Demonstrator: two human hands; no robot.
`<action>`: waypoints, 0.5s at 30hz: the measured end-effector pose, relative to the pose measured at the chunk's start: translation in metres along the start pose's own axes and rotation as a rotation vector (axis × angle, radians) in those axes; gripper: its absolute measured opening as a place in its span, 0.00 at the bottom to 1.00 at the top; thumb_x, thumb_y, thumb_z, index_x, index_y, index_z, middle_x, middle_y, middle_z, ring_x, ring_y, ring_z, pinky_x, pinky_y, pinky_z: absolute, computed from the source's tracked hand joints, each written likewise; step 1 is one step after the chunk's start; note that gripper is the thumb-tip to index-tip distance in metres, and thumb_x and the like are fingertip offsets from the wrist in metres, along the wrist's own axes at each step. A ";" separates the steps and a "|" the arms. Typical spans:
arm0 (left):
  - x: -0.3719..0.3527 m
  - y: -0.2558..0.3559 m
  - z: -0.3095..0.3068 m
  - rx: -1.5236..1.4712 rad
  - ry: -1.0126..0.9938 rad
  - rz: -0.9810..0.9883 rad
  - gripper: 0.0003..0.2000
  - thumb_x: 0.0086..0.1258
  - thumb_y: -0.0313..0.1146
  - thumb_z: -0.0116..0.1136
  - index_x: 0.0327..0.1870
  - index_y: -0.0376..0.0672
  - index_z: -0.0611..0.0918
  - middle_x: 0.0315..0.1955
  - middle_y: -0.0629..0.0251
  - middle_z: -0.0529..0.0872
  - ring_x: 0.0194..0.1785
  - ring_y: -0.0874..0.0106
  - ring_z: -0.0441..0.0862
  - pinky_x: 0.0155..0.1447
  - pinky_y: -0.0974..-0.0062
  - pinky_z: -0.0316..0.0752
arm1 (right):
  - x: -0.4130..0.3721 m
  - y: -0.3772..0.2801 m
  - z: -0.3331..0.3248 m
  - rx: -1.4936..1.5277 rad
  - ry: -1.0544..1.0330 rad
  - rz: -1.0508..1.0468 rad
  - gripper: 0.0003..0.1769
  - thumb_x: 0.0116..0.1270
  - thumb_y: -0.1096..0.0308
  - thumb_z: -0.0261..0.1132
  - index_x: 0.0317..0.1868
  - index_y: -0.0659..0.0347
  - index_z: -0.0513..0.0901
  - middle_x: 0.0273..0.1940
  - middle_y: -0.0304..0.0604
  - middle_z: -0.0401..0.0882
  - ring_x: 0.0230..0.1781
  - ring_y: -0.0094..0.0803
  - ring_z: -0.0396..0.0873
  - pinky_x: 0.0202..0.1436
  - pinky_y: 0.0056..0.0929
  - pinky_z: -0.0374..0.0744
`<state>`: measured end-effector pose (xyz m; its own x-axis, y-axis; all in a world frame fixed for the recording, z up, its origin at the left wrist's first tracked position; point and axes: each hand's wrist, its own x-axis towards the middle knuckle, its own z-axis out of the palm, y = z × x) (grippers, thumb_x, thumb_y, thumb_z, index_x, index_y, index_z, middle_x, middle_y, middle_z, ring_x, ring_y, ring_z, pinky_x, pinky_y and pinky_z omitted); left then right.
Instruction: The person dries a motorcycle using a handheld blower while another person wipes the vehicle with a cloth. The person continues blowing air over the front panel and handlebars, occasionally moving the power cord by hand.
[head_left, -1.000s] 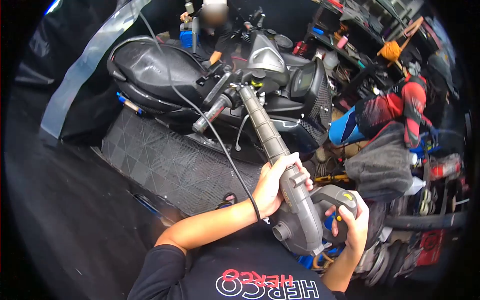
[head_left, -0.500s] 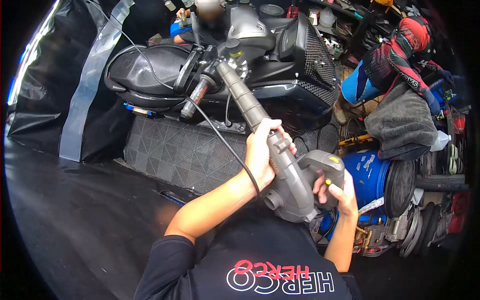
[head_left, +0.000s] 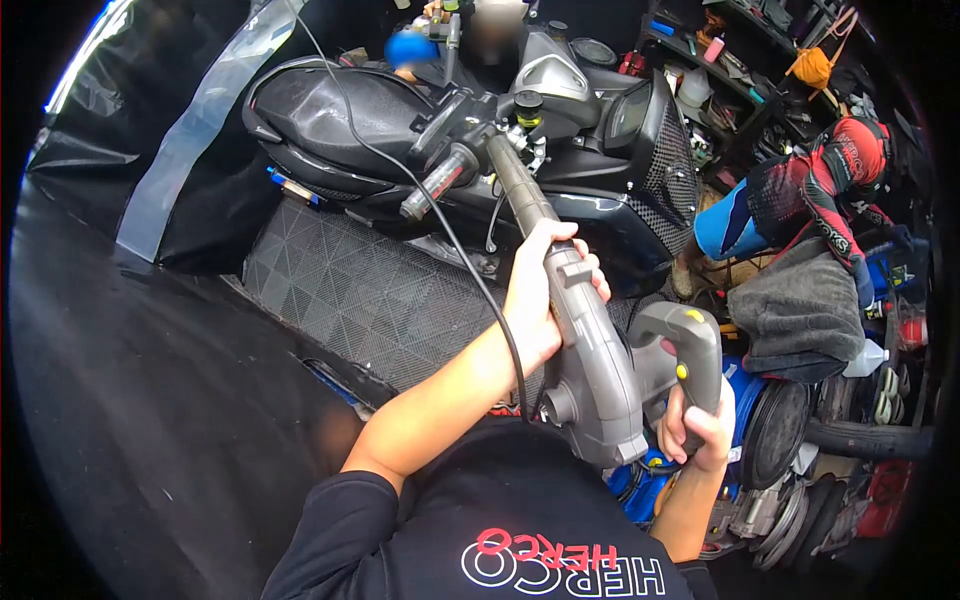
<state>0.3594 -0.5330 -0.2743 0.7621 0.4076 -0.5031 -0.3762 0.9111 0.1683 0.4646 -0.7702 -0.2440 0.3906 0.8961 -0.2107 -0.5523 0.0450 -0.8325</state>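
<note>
My left hand (head_left: 540, 295) was clamped around the barrel of the grey handheld blower (head_left: 600, 370), and the fingers of my right hand (head_left: 705, 430) were curled around the lower part of its looped handle. The blower was between me and the motor scooter (head_left: 350, 115), its matte, moulded plastic swelling into a rounded housing. Its ribbed nozzle (head_left: 520, 185) tapered up to the handlebar area, beside the cylindrical handlebar grip (head_left: 435, 185); I could not tell whether the tip touched anything. A smooth black cable (head_left: 465, 250) cut across my view of the scooter's pebbled seat and passed over my left wrist.

Beneath the scooter lay floor matting (head_left: 340, 285), dark and patterned in ridged squares. To the left hung creased black sheeting (head_left: 180, 380) with a translucent strip (head_left: 190, 150). To the right, a fuzzy grey towel (head_left: 795, 315) was draped near a person in red and black (head_left: 790, 195), above a blue drum (head_left: 745, 385). Another person (head_left: 497, 30) was partly hidden behind the scooter, and cluttered shelves (head_left: 740, 95) stood beyond.
</note>
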 end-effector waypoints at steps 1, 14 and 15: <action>0.005 0.003 -0.004 -0.033 0.005 -0.020 0.12 0.65 0.42 0.68 0.35 0.45 0.78 0.24 0.70 0.80 0.26 0.73 0.81 0.35 0.71 0.83 | 0.003 -0.003 0.006 -0.007 -0.011 -0.020 0.44 0.67 0.68 0.68 0.77 0.82 0.59 0.17 0.43 0.68 0.07 0.24 0.60 0.10 0.24 0.61; 0.006 0.007 -0.002 0.162 0.040 0.030 0.12 0.64 0.42 0.68 0.33 0.46 0.79 0.25 0.68 0.81 0.25 0.72 0.82 0.36 0.70 0.83 | 0.002 0.029 0.004 -0.057 0.075 -0.018 0.34 0.71 0.68 0.65 0.73 0.78 0.67 0.17 0.38 0.67 0.08 0.25 0.63 0.13 0.27 0.67; 0.007 0.007 -0.002 0.188 0.045 0.029 0.12 0.64 0.42 0.68 0.33 0.46 0.79 0.25 0.67 0.81 0.25 0.72 0.82 0.36 0.70 0.83 | 0.003 0.032 0.003 -0.057 0.072 -0.006 0.33 0.71 0.68 0.65 0.72 0.78 0.68 0.17 0.38 0.67 0.08 0.25 0.63 0.13 0.27 0.68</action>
<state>0.3609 -0.5239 -0.2784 0.7267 0.4343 -0.5323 -0.2893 0.8962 0.3363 0.4457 -0.7646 -0.2695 0.4469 0.8616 -0.2406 -0.5079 0.0229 -0.8611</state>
